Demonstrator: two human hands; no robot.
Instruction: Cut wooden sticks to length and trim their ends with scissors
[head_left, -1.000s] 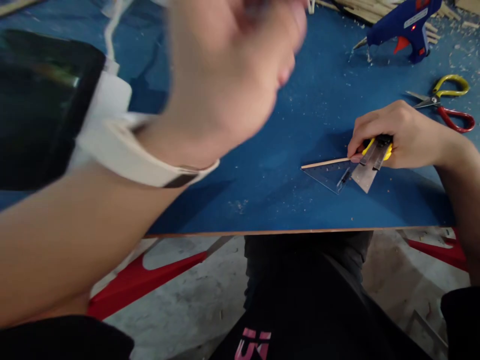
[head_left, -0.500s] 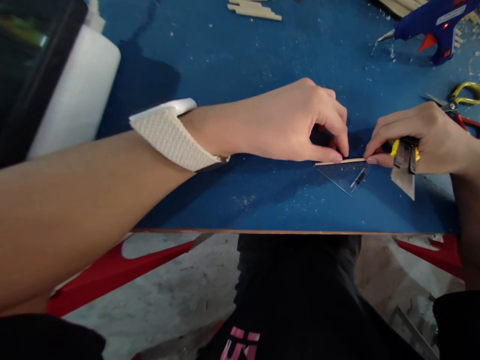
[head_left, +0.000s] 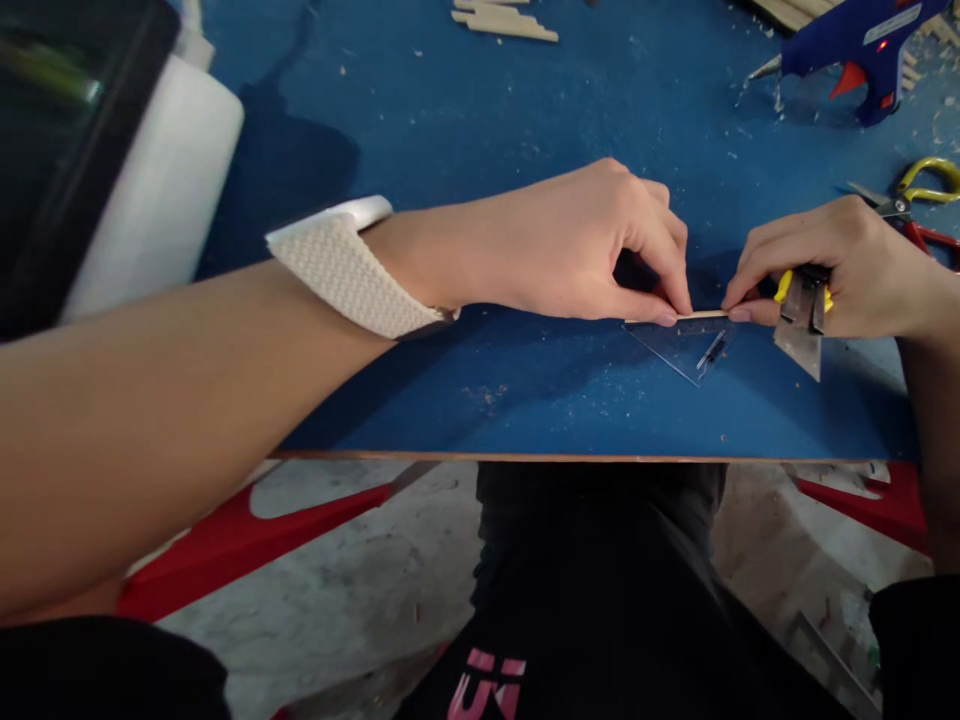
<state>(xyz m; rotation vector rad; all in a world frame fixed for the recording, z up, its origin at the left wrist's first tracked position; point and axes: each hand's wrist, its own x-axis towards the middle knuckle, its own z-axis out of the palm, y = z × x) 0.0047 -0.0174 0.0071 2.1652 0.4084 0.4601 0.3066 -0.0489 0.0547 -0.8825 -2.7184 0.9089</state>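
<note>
A thin wooden stick (head_left: pixel 703 315) lies along the upper edge of a clear set square (head_left: pixel 679 345) on the blue table. My left hand (head_left: pixel 637 250) pinches the stick between thumb and fingertips near its middle. At the stick's right end, the thumb and forefinger of my right hand (head_left: pixel 832 265) are closed on it. That same hand also carries a utility knife (head_left: pixel 802 320) with yellow parts, tucked in the curled fingers, its blade pointing down toward the table's near edge. The knife's handle is mostly hidden by the hand.
A blue glue gun (head_left: pixel 855 50) with a lit red light rests at the upper right. Scissors (head_left: pixel 904 208) lie right of my right hand. Cut wooden sticks (head_left: pixel 510 22) are at the top. A white object (head_left: pixel 165 180) and a dark screen-like panel (head_left: pixel 67 130) stand at left.
Both hands keep their grip on the stick over the set square. The whole view has shifted slightly; the knife blade tilts a little differently.
</note>
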